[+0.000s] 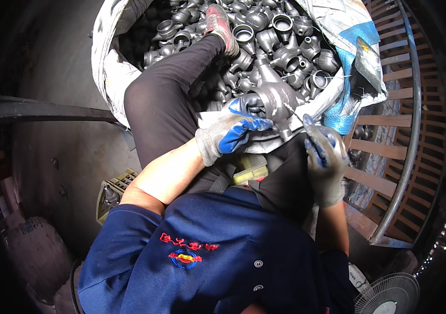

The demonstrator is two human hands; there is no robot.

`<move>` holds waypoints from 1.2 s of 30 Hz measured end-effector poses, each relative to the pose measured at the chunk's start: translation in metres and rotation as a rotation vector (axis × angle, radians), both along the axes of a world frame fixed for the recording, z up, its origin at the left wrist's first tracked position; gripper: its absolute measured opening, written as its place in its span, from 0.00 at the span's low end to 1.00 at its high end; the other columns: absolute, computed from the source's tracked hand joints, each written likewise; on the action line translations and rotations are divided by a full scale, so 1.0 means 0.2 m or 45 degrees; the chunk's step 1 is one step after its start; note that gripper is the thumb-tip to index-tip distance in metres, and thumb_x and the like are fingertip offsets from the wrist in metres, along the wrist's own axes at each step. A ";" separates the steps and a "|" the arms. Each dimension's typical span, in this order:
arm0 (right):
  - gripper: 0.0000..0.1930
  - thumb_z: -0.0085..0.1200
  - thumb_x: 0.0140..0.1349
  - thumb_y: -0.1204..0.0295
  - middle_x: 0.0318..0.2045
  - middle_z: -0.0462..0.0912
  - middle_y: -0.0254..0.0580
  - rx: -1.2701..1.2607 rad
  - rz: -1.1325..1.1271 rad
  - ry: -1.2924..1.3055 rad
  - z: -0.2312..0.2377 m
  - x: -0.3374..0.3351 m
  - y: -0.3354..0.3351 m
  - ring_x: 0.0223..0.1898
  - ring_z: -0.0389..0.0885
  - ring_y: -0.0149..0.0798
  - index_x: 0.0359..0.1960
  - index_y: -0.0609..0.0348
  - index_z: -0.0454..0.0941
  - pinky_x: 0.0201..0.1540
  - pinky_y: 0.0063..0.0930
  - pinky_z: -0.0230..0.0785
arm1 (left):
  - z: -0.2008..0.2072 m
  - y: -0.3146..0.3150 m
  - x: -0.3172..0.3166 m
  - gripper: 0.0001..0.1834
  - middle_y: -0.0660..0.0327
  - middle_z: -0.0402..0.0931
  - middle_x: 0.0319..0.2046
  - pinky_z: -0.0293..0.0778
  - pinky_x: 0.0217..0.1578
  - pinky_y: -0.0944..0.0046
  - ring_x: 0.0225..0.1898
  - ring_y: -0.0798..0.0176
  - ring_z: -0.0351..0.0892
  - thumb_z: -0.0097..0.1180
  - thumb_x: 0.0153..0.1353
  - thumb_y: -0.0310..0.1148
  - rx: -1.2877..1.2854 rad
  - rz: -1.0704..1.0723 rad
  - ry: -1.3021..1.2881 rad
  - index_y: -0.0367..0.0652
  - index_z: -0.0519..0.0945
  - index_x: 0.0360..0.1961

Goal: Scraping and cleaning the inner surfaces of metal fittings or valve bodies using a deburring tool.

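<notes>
I'm seeing dull grey on the metal castings, pale streaks marking the nearest casting. The knit gloves are showing grey-white with blue-coated fingers. The sack is gleaming white, the woven strip blue. A navy polo shirt is carrying red, yellow and blue embroidery.

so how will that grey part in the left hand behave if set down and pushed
The grey part looks like cast metal, so it is probably stiff and heavy for its size. Its rounded, uneven shape suggests it could roll or tip if nudged.
</notes>
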State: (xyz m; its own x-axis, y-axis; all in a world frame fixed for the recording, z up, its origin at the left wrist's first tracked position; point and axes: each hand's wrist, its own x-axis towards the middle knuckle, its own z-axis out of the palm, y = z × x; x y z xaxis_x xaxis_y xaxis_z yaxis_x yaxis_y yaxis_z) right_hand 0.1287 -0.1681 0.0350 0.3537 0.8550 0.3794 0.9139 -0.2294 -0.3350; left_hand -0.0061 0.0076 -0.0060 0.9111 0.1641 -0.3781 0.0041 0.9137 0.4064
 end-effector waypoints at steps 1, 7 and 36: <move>0.17 0.53 0.47 0.84 0.35 0.79 0.46 0.000 0.000 0.000 -0.02 -0.02 0.00 0.38 0.77 0.46 0.41 0.59 0.80 0.42 0.35 0.70 | -0.01 0.00 0.00 0.24 0.53 0.75 0.45 0.76 0.49 0.57 0.45 0.56 0.77 0.51 0.53 0.14 -0.057 0.008 0.032 0.37 0.69 0.53; 0.14 0.54 0.49 0.83 0.35 0.80 0.50 0.125 -0.069 0.283 -0.05 -0.11 0.03 0.38 0.77 0.48 0.40 0.64 0.79 0.43 0.34 0.70 | 0.03 0.01 0.00 0.19 0.49 0.74 0.44 0.75 0.48 0.47 0.45 0.49 0.77 0.45 0.60 0.18 -0.235 -0.047 0.018 0.37 0.68 0.53; 0.20 0.51 0.46 0.84 0.43 0.79 0.49 0.038 -0.169 0.917 0.01 -0.10 0.05 0.47 0.77 0.38 0.44 0.70 0.76 0.53 0.27 0.66 | 0.03 0.00 -0.01 0.20 0.55 0.76 0.41 0.78 0.44 0.63 0.41 0.61 0.79 0.52 0.55 0.17 0.063 0.044 -0.165 0.36 0.70 0.50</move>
State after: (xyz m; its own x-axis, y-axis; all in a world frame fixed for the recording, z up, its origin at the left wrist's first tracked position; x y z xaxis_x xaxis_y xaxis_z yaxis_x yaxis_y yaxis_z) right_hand 0.1086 -0.1579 0.0360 0.6241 0.7805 0.0359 0.4296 -0.3044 -0.8502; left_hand -0.0076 0.0072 -0.0007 0.9452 0.2120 -0.2483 -0.0828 0.8912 0.4459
